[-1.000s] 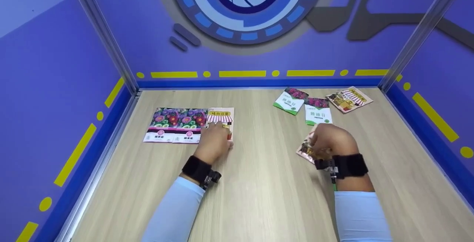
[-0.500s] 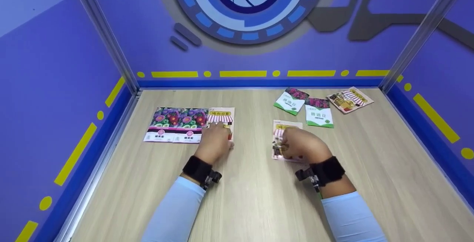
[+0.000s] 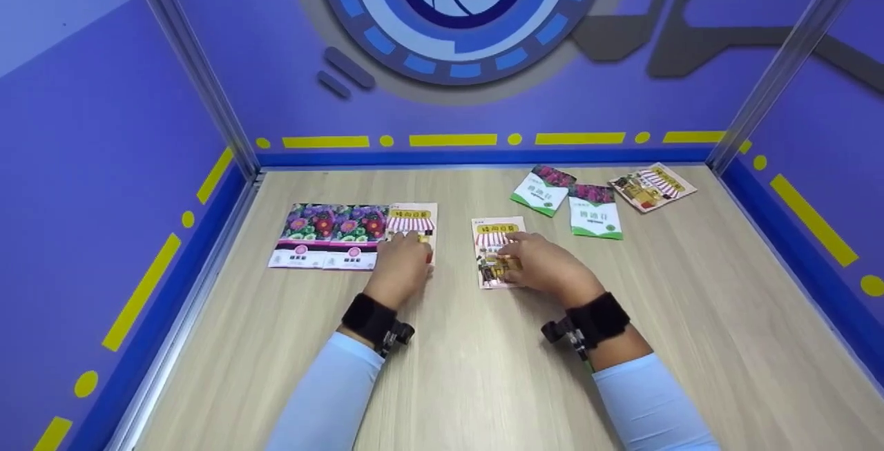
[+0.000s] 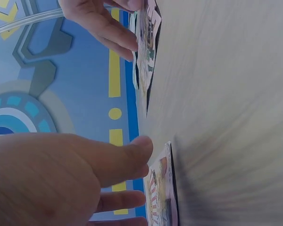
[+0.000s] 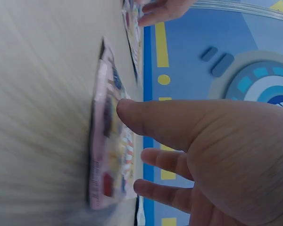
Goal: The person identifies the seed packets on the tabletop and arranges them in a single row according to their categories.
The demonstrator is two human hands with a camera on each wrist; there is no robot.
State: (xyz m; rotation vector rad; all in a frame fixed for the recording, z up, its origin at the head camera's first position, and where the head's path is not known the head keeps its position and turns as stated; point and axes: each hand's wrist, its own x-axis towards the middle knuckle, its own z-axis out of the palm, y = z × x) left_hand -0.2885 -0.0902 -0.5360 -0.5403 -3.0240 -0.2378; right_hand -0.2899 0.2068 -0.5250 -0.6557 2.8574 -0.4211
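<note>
In the head view, a pink seed packet (image 3: 492, 247) with a striped awning lies flat near the middle of the table. The fingertips of my right hand (image 3: 552, 268) rest on its right part, and the right wrist view shows them straight, with the thumb (image 5: 151, 117) out over the packet. A matching seed packet (image 3: 410, 215) lies to the left, its lower part covered by my left hand (image 3: 400, 264). That hand's fingers reach forward onto it. Two flower seed packets (image 3: 301, 230) adjoin it on the left, side by side in a row.
Two green-and-white seed packets (image 3: 596, 213) lie at the back right, turned at different angles. Beyond them is another pink awning packet (image 3: 652, 187), askew near the corner. Blue panels (image 3: 442, 119) wall the table (image 3: 469, 382) at the back and sides.
My right hand has slid the pink seed packet leftward from the right side and straightened it, its fingers now spread out more. My left hand has stayed in place.
</note>
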